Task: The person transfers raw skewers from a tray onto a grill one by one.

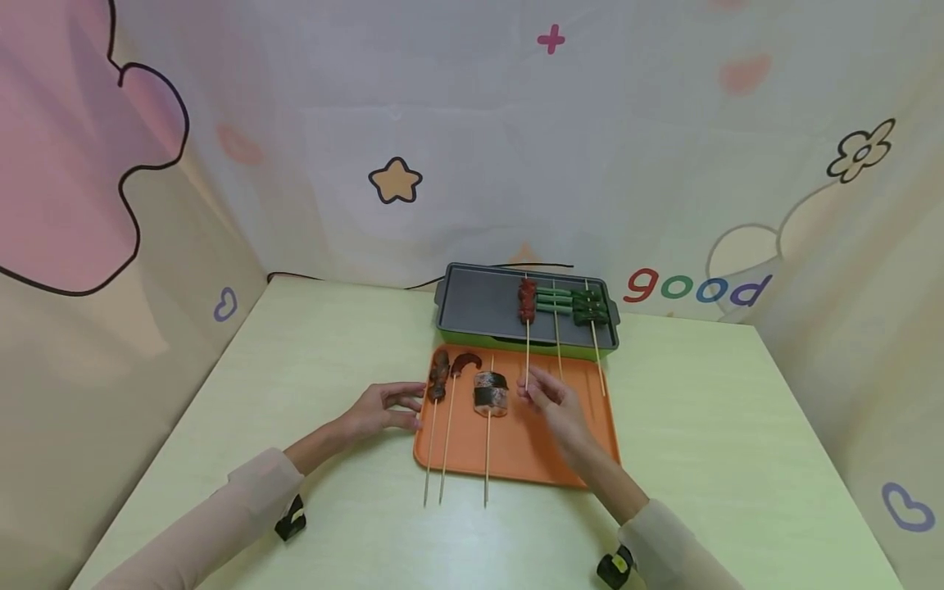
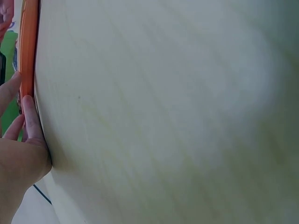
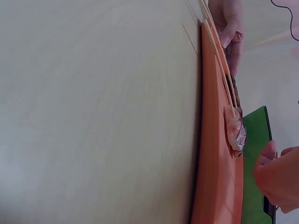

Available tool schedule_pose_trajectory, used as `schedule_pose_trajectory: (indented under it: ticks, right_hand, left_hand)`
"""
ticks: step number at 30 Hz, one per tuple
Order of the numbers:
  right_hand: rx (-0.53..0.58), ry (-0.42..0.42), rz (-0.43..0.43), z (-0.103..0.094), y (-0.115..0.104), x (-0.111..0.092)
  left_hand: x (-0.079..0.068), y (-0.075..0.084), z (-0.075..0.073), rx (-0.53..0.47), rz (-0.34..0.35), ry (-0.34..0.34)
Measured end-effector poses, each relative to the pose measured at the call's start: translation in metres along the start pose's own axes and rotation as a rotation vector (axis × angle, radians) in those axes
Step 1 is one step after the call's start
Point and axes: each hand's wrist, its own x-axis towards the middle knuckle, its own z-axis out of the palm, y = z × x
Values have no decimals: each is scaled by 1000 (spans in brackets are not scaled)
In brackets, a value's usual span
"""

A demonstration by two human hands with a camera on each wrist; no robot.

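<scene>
My right hand (image 1: 562,414) pinches the stick of a skewer of red pieces (image 1: 527,301) between thumb and fingers. The red pieces lie over the dark grill plate (image 1: 479,299), left of a skewer of green stalks (image 1: 553,301) and a dark green leafy skewer (image 1: 590,306). At the left edge of the orange tray (image 1: 519,459), my left hand (image 1: 379,410) rests with fingers extended, its fingertips at the rim. On the tray lie a brown meat skewer (image 1: 438,377), a curled dark red skewer (image 1: 465,362) and a skewer with a black-banded pale roll (image 1: 490,394).
The grill's green base (image 1: 479,338) stands right behind the tray. Three stick ends overhang the tray's front edge. A black cord (image 1: 295,275) runs along the back of the pale table (image 1: 317,344), and printed cloth walls (image 1: 472,147) surround it.
</scene>
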Motion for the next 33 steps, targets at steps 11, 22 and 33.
schedule_pose_trajectory:
  ticks: [11,22,33]
  right_hand:
    - [-97,-129,97,-13,7,-43]
    - [-148,-280,121,-47,1,-60]
    - [-335,-314,102,-134,-19,-40]
  left_hand:
    - [1,-2,0,12,4,5]
    - [3,-3,-1,12,-10,11]
    - [1,-1,0,-5,10,0]
